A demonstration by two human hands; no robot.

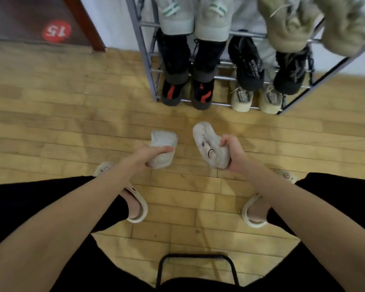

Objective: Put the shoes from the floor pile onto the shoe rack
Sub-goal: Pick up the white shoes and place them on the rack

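Sticker (56,31) reads "15" — hands grip pale shoes.

Soft, even indoor light, faint shadows, overall slight blur, strong wide-angle bending at the edges

You can read one number: "15", white on a red round sticker (56,31), seen upside down, on the dark panel (25,17) left of the rack (144,57). On the rack's middle tier, a black shoe (248,64) carries white lettering down its upper; it is too blurred for you to read.
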